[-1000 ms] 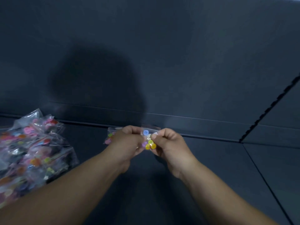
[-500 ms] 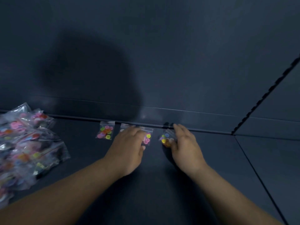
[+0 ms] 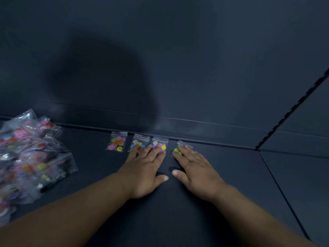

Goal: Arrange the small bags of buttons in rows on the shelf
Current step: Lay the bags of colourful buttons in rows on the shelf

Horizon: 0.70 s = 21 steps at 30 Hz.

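Observation:
Several small clear bags of coloured buttons lie in a row along the back edge of the dark shelf. The leftmost bag lies free. My left hand lies flat, its straight fingertips pressing on the second bag and the third bag. My right hand is also flat, with its fingertips resting on the rightmost bag, which sits slightly askew. Neither hand grips anything.
A large heap of loose button bags fills the shelf's left side. A dark back wall rises behind the row, with a raised lip at its base. A slotted upright and a shelf seam run along the right.
One second ago both hands pinched bags in the air. They then lowered them to the shelf and now lie flat, fingers spread over the laid-out bags.

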Tool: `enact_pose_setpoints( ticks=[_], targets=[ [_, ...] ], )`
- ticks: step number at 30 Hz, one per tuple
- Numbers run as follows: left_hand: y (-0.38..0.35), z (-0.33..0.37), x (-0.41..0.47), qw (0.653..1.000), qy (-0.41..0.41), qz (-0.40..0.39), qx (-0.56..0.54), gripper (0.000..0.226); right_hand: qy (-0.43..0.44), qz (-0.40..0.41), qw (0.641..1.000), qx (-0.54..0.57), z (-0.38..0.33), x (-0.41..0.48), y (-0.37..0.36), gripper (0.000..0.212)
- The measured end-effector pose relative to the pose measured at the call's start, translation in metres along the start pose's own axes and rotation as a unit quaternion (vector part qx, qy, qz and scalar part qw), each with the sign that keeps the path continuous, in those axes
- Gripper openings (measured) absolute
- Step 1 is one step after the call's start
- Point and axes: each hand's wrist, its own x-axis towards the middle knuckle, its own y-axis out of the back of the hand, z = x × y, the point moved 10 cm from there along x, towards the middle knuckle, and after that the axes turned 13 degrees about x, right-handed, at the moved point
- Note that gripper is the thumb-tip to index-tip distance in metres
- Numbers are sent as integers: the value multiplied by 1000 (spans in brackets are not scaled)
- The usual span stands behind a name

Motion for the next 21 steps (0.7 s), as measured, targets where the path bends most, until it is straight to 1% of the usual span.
enact_pose_setpoints(
  ticks=[2, 3, 7, 10, 13, 16, 18, 21],
  targets=[
    [2, 3, 1, 1000, -2, 2, 1, 77, 10, 3, 1000, 10, 2, 0, 1, 95],
    [3, 4, 2, 1000, -4, 3, 0, 77, 15, 6, 1000, 12, 4, 0, 2, 95],
    [4, 8, 5, 1000, -5, 14, -2, 78, 28, 2, 999, 19, 4, 2, 0, 85],
    [8, 9, 5, 999, -3, 32, -14, 78, 28, -6, 999, 24, 4, 4, 0, 93],
    [18, 2, -1, 997, 10, 76, -31, 80, 26, 24, 999, 39, 0, 0, 7, 93],
    [25, -15, -11, 992, 48, 116, -32, 78, 13, 55, 997, 45, -7, -5, 10, 92],
    [19, -26, -14, 992, 71, 99, -20, 74, -5, 54, 998, 30, -10, -5, 7, 94],
    [8, -33, -14, 995, 82, 53, -7, 73, -33, 40, 999, 14, -7, -2, 0, 98]
  ],
)
